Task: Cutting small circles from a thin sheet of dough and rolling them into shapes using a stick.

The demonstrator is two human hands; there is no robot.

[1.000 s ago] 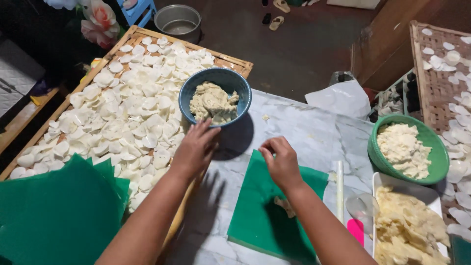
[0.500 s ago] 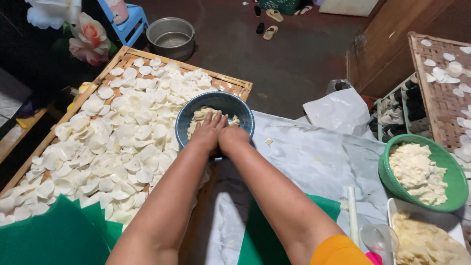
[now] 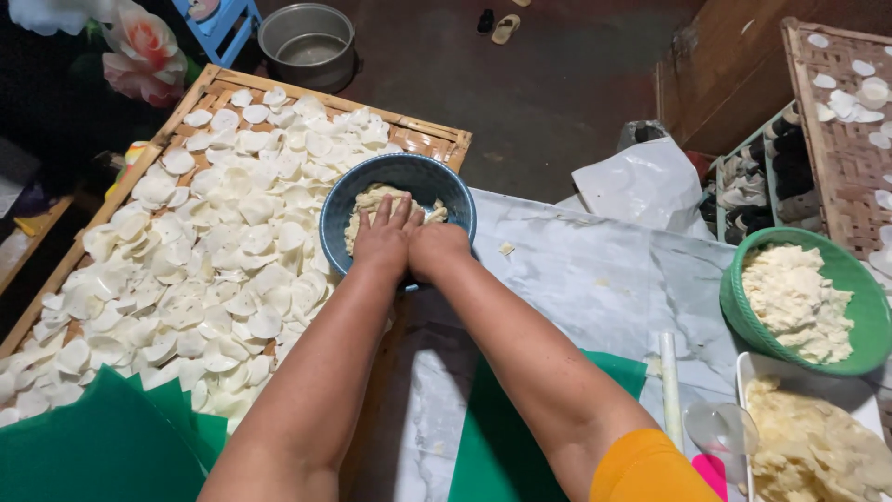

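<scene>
A blue bowl (image 3: pixel 364 182) of pale dough (image 3: pixel 368 201) stands at the far edge of the plastic-covered table (image 3: pixel 595 279). Both my hands reach into it side by side. My left hand (image 3: pixel 383 240) lies flat on the dough with fingers stretched forward. My right hand (image 3: pixel 437 244) rests beside it, its fingers curled down into the dough and hidden.
A bamboo tray (image 3: pixel 219 85) covered with several thin white dough discs (image 3: pixel 195 270) lies left. Green sheets (image 3: pixel 93 446) sit bottom left, a green mat (image 3: pixel 502 446) under my arms. A green basket (image 3: pixel 859 279) of dough, a white tray (image 3: pixel 748 372) and a thin white stick (image 3: pixel 669 386) are right.
A second ago my hands were apart, left at the bowl's rim, right on the green mat. Both moved forward into the blue bowl and now press on the dough.
</scene>
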